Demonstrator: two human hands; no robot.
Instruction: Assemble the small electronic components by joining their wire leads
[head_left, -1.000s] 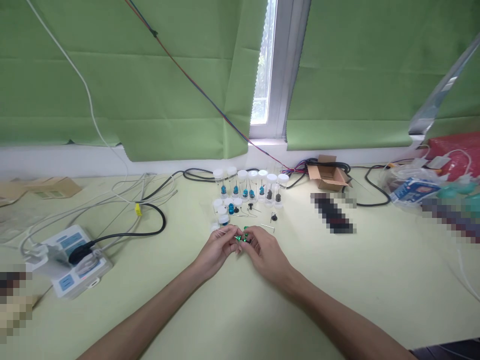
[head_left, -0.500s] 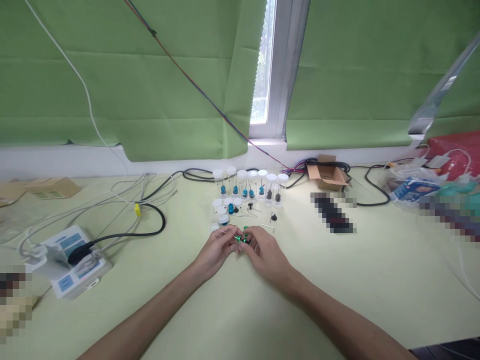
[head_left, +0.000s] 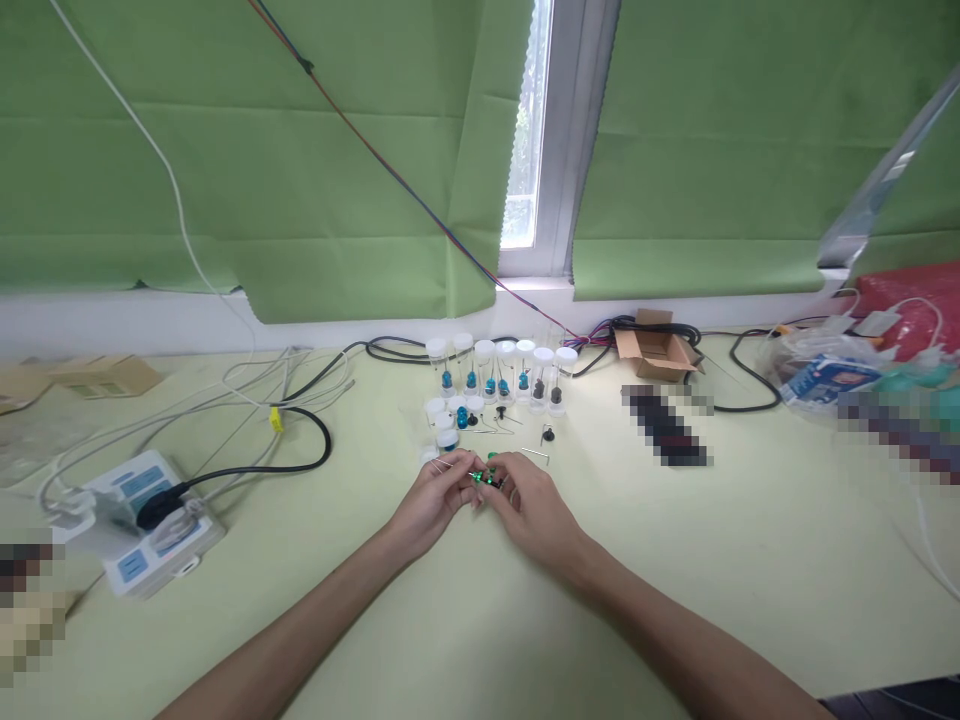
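My left hand (head_left: 431,505) pinches a small shiny green-and-black part (head_left: 478,477) between thumb and fingers, at the middle of the table. My right hand (head_left: 538,508) meets it from the other side, its thumb and fingers closed on the black end of the same part. The part's exact kind is too small to make out, and the fingers cover some of it. A thin pale rod (head_left: 442,462) sticks out by the left fingertips. Just beyond the right fingers shows another bit of green (head_left: 492,457). An L-shaped hex key (head_left: 537,455) lies past my right hand.
Several clear tubes with white caps (head_left: 484,350) stand beyond my hands, holding blue or dark parts. Black pieces (head_left: 548,434) lie before them. An open cardboard box (head_left: 656,352) is at the back, a power strip (head_left: 154,520) with cables at left, and bagged items (head_left: 829,380) at right.
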